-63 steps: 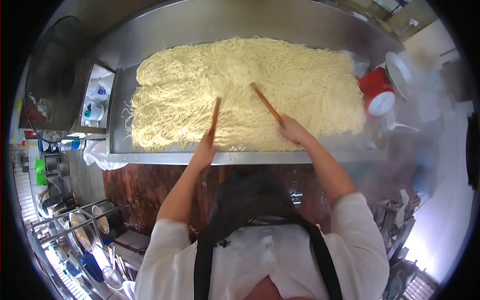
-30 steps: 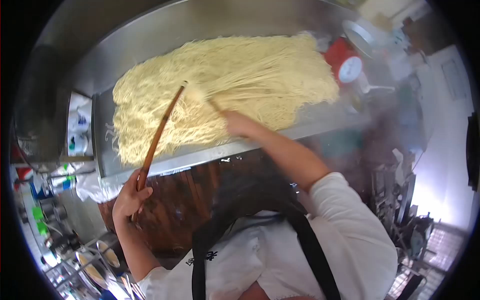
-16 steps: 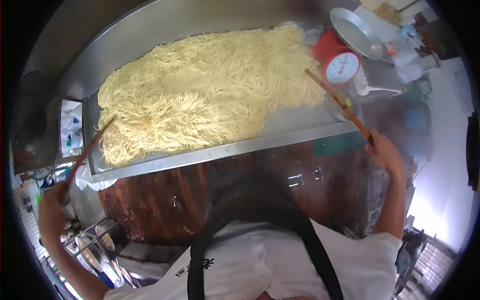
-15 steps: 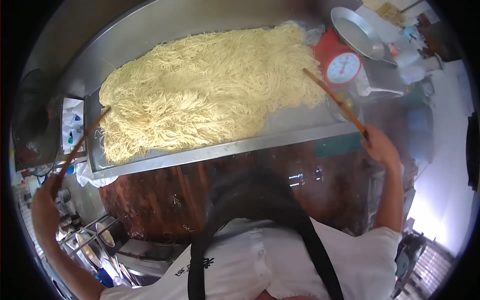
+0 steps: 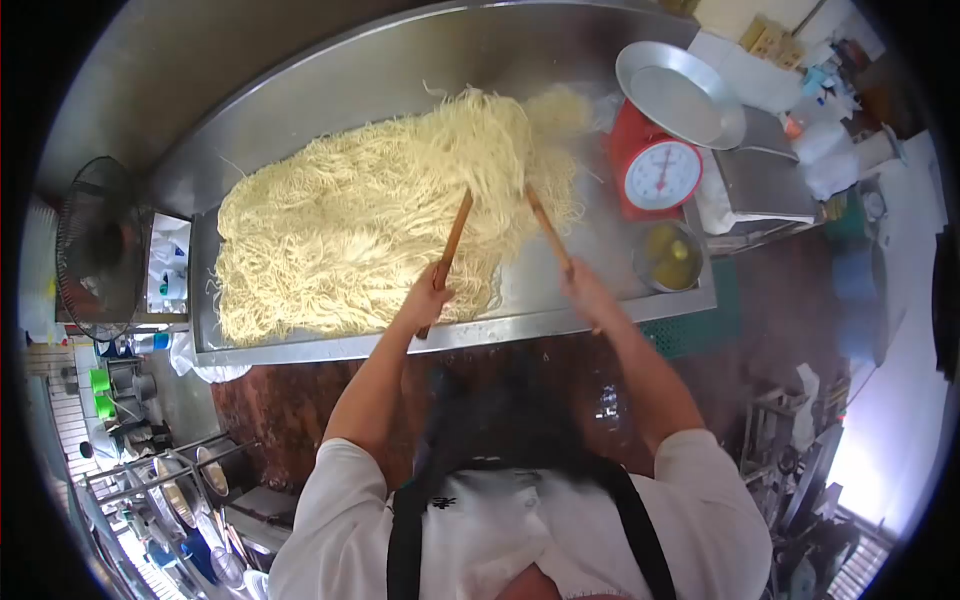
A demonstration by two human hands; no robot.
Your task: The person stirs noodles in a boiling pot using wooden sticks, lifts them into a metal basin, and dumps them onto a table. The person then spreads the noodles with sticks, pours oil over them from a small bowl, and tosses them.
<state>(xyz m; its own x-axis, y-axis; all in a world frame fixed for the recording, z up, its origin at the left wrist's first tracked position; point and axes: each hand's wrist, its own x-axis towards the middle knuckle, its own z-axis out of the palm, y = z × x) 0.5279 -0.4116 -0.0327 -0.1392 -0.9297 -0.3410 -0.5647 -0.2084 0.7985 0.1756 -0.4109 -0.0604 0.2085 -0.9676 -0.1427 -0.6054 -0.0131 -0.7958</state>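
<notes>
A thick bed of pale yellow noodles [image 5: 330, 240] covers the left and middle of a shallow metal tray table [image 5: 560, 280]. My left hand [image 5: 427, 300] is closed round a wooden stick [image 5: 456, 236], whose far end reaches into the noodles. In my right hand [image 5: 590, 292] is a second wooden stick [image 5: 546, 225], its tip also in them. Above the two tips a clump of noodles [image 5: 490, 135] stands raised, blurred at its right side. Both hands are over the front part of the tray, a short way apart.
A red dial scale [image 5: 655, 170] with a round metal pan [image 5: 682, 95] stands at the tray's right. Nearer, a bowl of yellowish liquid [image 5: 668, 256] sits in the tray's right corner. A caged fan [image 5: 100, 245] is at the left. The reddish-brown floor [image 5: 300, 400] looks wet.
Both hands have swung inward from the far sides, bringing the sticks together in the noodles. Noodles at the right have been pushed up and leftward, baring metal there.
</notes>
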